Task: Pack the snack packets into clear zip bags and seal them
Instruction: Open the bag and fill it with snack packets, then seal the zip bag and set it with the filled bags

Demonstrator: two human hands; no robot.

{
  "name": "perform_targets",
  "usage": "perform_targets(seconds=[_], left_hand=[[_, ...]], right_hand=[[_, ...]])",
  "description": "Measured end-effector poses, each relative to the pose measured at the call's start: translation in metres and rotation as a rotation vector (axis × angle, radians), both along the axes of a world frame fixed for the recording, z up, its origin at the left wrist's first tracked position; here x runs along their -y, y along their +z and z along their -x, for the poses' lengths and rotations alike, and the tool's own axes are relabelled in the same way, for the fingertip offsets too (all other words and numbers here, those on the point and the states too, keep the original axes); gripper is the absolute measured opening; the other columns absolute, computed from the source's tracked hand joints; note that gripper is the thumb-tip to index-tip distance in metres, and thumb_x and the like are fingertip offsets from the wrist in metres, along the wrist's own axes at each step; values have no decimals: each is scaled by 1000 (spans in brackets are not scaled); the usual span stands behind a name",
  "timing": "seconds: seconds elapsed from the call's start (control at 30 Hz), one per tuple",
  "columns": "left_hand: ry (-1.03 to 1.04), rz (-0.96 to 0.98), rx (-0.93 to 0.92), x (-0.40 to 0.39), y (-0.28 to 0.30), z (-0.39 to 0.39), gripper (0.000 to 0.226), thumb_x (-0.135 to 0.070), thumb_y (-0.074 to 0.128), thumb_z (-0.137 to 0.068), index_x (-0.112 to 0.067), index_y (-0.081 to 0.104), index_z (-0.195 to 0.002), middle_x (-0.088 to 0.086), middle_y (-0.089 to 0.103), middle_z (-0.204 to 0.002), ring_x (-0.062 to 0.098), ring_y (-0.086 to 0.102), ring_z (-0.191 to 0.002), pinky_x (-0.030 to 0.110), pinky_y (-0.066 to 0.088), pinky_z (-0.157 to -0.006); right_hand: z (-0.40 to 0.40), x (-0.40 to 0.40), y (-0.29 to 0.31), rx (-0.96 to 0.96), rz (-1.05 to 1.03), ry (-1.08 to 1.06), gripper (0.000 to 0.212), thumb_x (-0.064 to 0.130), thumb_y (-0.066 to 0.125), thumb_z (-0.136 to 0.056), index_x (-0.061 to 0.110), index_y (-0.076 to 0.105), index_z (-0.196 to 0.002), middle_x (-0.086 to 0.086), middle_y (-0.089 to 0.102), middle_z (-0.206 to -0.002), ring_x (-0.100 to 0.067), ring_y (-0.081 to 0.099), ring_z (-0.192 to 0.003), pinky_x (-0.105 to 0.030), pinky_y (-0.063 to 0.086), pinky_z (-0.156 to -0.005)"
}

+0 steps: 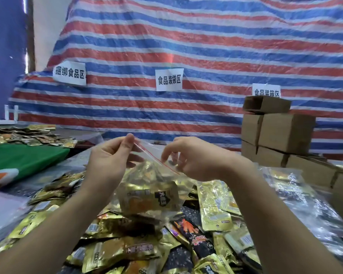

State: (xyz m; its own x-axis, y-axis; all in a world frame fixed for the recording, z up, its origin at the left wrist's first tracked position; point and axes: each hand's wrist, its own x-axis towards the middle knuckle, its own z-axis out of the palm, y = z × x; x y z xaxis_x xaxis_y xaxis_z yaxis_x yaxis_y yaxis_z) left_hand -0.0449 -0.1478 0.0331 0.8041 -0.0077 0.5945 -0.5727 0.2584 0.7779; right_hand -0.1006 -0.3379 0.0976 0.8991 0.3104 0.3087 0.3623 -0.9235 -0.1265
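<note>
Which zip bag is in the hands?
The filled zip bag with the red strip, held above the packet pile by left hand and right hand; others lie flat at right.

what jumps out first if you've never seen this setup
The eye goes to the two hands at centre, the left hand and right hand pinching the red-lined top of a clear zip bag filled with gold packets. Below them spreads a heap of gold and black snack packets. Behind hangs a red, white and blue striped tarp, with stacked cardboard boxes at right.
</note>
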Motion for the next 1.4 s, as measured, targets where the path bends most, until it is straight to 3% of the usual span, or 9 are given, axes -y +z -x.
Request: perform_targets(seconds=[0.13, 0.3, 0.43, 0.6, 0.67, 0.77, 0.97, 1.17, 1.4], left_hand=[[-5, 37, -38, -3, 13, 6, 28, -41, 57, -87, -21, 75, -80, 6, 74, -82, 22, 73, -69, 24, 55, -57], [-39, 18, -16, -1, 22, 22, 30, -42, 57, -88, -18, 74, -81, 6, 74, -80, 22, 73, -69, 22, 55, -56], [-62, 14, -11, 6, 27, 37, 32, -41, 57, -88, -13, 73, -84, 3, 74, -75, 20, 72, -65, 22, 56, -55], [-120, -29, 10, 20, 33, 59, 32, -40, 57, -90, -12, 74, -87, 6, 74, -77, 20, 72, -64, 25, 56, -55], [-123, -54, 43, 25, 37, 67, 29, -37, 57, -93, -16, 75, -86, 7, 74, -76, 19, 71, -65, 23, 54, -54], [-102, -74, 114, 29, 42, 75, 28, -39, 56, -94, -22, 76, -83, 6, 74, -78, 20, 71, -68, 24, 54, -54], [-78, -105, 205, 32, 48, 80, 32, -42, 56, -91, -17, 73, -84, 5, 70, -74, 21, 67, -64, 28, 54, -52], [-147, -172, 186, 25, 50, 75, 35, -41, 57, -89, -11, 70, -80, 5, 71, -71, 19, 68, -62, 24, 54, -54], [-149, -163, 137, 24, 47, 69, 21, -30, 64, -89, -11, 69, -82, 2, 72, -72, 17, 69, -62, 21, 53, -54]], right_hand=[[19, 3, 15, -56, 129, -90, 49, -11, 46, -85, 25, 77, -96, 12, 66, -95, -7, 61, -84, -29, 54, -68], [37, 0, 24, -41, 42, -167, 37, -3, 43, -88, 13, 76, -92, -1, 73, -100, -17, 66, -85, -38, 58, -76], [49, -3, 25, 14, -63, -160, 31, 25, 40, -99, 6, 65, -93, -7, 68, -92, -26, 62, -84, -48, 53, -80], [63, -19, 25, 140, -285, -63, 49, 69, 45, -92, 24, 49, -113, 9, 62, -97, -6, 60, -86, -28, 52, -72], [66, -24, 27, 183, -273, -51, 46, 62, 53, -93, 24, 51, -117, 12, 60, -94, -4, 59, -83, -21, 47, -66], [71, -26, 28, 255, -253, -102, 24, 49, 57, -97, 25, 55, -102, 13, 56, -88, -4, 54, -77, -21, 38, -60], [83, -20, 28, 358, -358, -78, 12, 22, 61, -98, 16, 65, -89, 6, 62, -76, -8, 55, -66, -23, 43, -59], [89, -18, 31, 330, -356, -66, 15, 20, 59, -99, 14, 68, -89, 3, 62, -72, -11, 53, -61, -29, 45, -57], [86, -13, 30, 289, -328, -93, 20, 22, 58, -100, 19, 63, -80, 9, 56, -67, -4, 46, -55, -15, 34, -50]])
